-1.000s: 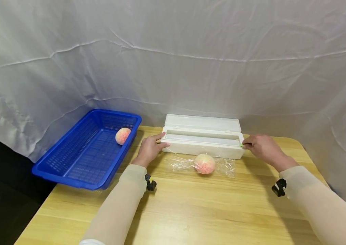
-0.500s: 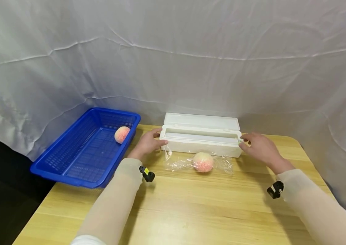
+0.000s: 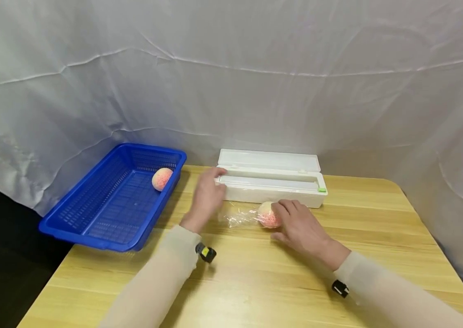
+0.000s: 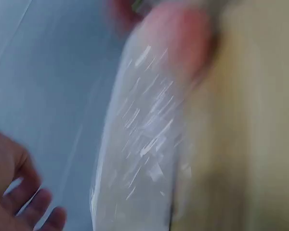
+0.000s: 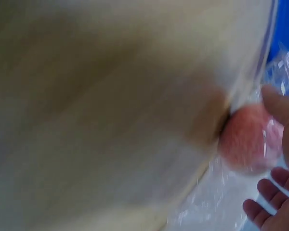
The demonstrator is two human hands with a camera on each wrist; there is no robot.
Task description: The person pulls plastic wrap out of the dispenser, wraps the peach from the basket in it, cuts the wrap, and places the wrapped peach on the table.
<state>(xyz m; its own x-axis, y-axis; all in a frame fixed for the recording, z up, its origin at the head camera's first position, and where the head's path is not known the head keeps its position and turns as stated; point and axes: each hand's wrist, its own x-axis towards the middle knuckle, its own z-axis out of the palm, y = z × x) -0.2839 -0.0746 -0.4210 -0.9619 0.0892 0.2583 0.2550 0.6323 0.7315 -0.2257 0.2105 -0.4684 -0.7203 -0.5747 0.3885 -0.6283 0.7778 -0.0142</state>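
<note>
A pink and cream peach (image 3: 267, 215) lies on clear plastic wrap (image 3: 239, 218) at the front of a white cling film dispenser (image 3: 272, 197). My right hand (image 3: 303, 228) is at the peach's right side. In the right wrist view, its thumb reaches over the peach (image 5: 248, 139) while the other fingers spread beside it. At the dispenser's left end is my left hand (image 3: 207, 196), its fingertips near the corner. The left wrist view is blurred and shows that hand's fingers (image 4: 36, 204) loosely bent, holding nothing, beside the crinkled wrap (image 4: 144, 130).
On the left stands a blue plastic basket (image 3: 112, 223) with a second peach (image 3: 162, 179) inside. The dispenser's lid (image 3: 268, 159) is raised at the back, and a green slider (image 3: 321, 189) sits at its right end. A grey cloth (image 3: 231, 100) hangs behind the wooden table (image 3: 264, 287).
My right hand has let go of the green slider at the dispenser's right end and moved left and nearer to the peach. My left hand has shifted slightly at the dispenser's left end.
</note>
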